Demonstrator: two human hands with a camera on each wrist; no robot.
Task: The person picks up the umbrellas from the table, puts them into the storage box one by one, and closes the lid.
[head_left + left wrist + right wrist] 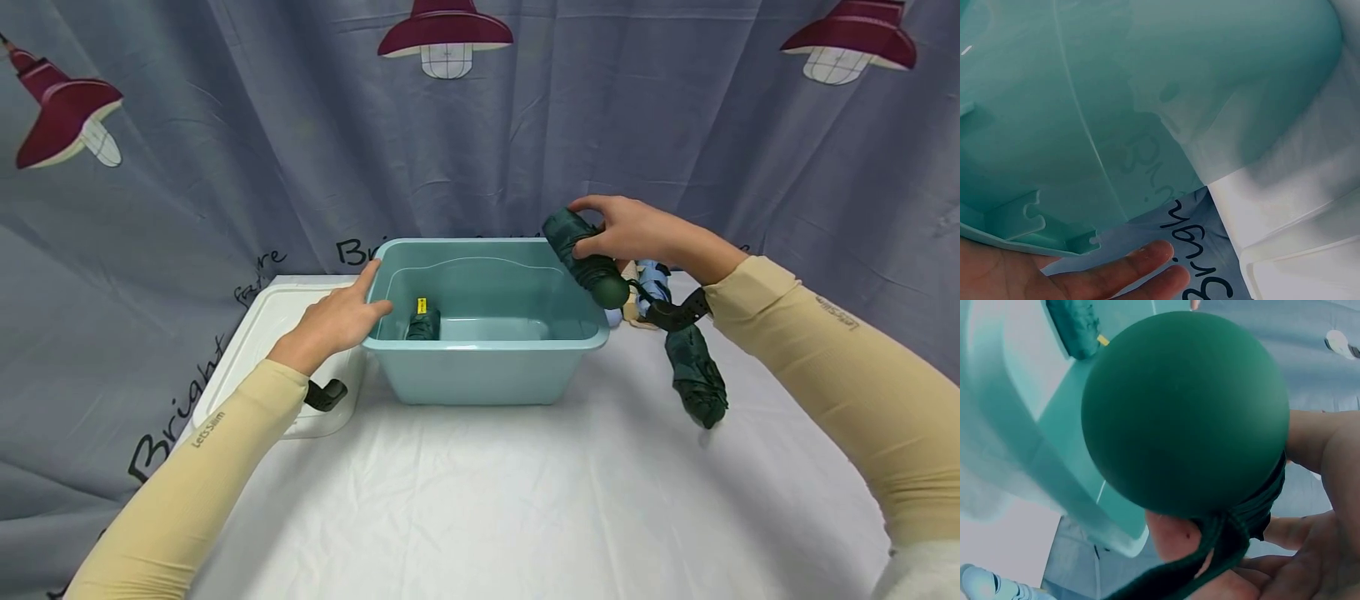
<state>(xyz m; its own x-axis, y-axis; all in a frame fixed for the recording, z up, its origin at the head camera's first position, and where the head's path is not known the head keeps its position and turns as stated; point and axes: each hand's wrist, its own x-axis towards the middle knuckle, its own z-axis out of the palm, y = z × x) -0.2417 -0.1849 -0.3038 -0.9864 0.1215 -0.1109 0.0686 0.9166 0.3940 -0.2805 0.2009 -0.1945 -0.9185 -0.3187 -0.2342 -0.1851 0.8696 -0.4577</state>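
Observation:
My right hand (637, 229) grips a folded dark green umbrella (562, 233) above the right rim of a teal plastic tub (480, 375). Its round green handle end (1185, 412) and wrist strap fill much of the right wrist view. Another dark green folded umbrella (424, 325), with a yellow tag, is inside the tub at the left, partly hidden by the front wall. My left hand (333, 321) rests at the tub's left rim, index finger and thumb spread. The left wrist view shows straight fingers (1116, 275) beside the tub's outer wall.
A third dark green umbrella (697, 375) lies on the white table right of the tub. Behind it, partly hidden by my right arm, are a blue patterned item (654, 279) and beige ones. A white lid (251, 358) lies at the left. A grey-blue curtain (300, 125) hangs behind.

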